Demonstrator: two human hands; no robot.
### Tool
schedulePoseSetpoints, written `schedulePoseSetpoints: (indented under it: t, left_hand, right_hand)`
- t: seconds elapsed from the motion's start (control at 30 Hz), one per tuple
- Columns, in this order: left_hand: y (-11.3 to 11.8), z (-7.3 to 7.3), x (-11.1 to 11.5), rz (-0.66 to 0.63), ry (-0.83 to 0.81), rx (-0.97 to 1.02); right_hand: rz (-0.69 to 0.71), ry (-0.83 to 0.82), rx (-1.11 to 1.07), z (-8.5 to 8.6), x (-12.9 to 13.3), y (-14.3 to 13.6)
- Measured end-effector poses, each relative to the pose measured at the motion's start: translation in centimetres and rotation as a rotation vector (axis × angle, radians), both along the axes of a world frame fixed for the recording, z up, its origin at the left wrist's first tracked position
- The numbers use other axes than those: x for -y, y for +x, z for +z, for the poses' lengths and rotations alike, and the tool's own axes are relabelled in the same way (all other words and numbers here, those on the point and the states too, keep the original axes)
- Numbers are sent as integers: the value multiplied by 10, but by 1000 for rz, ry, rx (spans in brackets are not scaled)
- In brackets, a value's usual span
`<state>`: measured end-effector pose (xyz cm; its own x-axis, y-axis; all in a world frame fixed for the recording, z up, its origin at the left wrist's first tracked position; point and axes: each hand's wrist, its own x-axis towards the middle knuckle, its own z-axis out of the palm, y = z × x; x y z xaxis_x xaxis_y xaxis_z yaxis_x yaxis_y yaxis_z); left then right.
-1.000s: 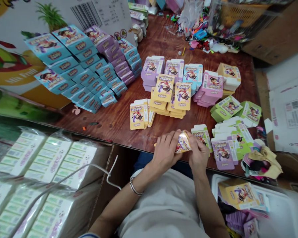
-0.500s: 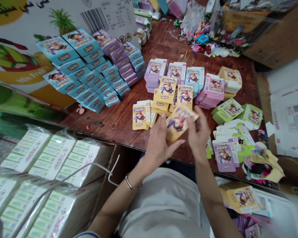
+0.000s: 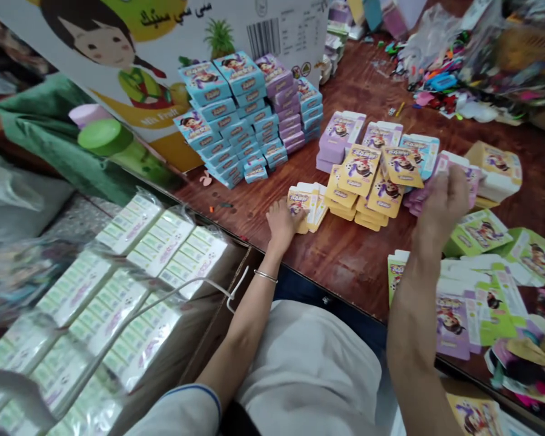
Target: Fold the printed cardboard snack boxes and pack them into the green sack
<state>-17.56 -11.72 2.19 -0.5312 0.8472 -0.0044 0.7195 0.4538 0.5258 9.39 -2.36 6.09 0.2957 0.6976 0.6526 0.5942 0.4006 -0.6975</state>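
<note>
My left hand [image 3: 282, 223] is at a small fanned row of flat yellow cartons [image 3: 317, 209] near the table's front edge. Its fingers and thumb close around the leftmost carton. In front of a stack of pink cartons [image 3: 472, 178], my right hand [image 3: 445, 197] is raised with its fingers curled together. Whether those fingers hold anything is hidden by the hand and blur. Between my hands stands a pile of yellow cartons [image 3: 360, 169], with one yellow carton [image 3: 403, 166] lying tilted on top. Purple cartons [image 3: 340, 130] and blue cartons [image 3: 420, 151] stand behind the pile.
Small blue boxes [image 3: 227, 109] and purple boxes [image 3: 281, 100] are stacked against a large printed box [image 3: 163, 130]. Green cartons [image 3: 481, 233] lie to the right. Plastic-wrapped packs [image 3: 136, 290] fill a box at lower left, crossed by a white cable [image 3: 163, 297]. Small colourful toys [image 3: 445, 79] lie behind.
A yellow carton held between both hands now lies on the pile. My left hand moved left to the fanned cartons; my right hand moved right and up to the pink stack. The view shifted left.
</note>
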Motion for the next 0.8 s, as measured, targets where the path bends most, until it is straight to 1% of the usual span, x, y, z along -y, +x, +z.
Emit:
schedulePoseSetpoints:
  t: [0.03, 0.1, 0.13, 0.2, 0.27, 0.3, 0.37, 0.4, 0.43, 0.5, 0.57, 0.6, 0.63, 0.7, 0.8]
  left_hand:
    - [-2, 1, 0, 9, 19, 44]
    - [-8, 3, 2, 43, 71, 83]
    - [-11, 5, 4, 56, 104, 63]
    - [-16, 8, 8, 50, 157, -8]
    - [-19, 9, 11, 18, 183, -41]
    - [-20, 9, 12, 5, 191, -25]
    - [-19, 11, 16, 9, 240, 92]
    - [-17, 14, 18, 27, 286, 209]
    - [-15, 17, 22, 50, 333, 381]
    - [-9, 30, 36, 77, 378, 857]
    - [-1, 45, 54, 60, 303, 1360]
    - [3, 52, 64, 40, 232, 1558]
    - [7, 58, 74, 18, 171, 1707]
    - [16, 64, 88, -19, 123, 1880]
    - [26, 62, 96, -123, 132, 1955]
  right_hand:
    - [-16, 40, -67, 3, 21, 0]
    - [-11, 91, -111, 11, 64, -7]
    - [-2, 118, -129, 14, 83, -12]
    - [34, 119, -108, 16, 112, -25]
    - [92, 65, -64, 13, 130, -39]
    - [131, 26, -37, 11, 135, -46]
    - [222, -33, 3, 7, 140, -58]
    - [278, -55, 25, 5, 140, -65]
    - [343, -70, 54, 4, 140, -71]
    - [478, -72, 114, 3, 139, -85]
    - [589, -36, 186, 3, 139, -99]
    - [624, -9, 227, 3, 139, -105]
    - [646, 14, 266, 3, 140, -110]
    - [669, 29, 330, 3, 142, -115]
    - [679, -12, 353, 6, 146, -107]
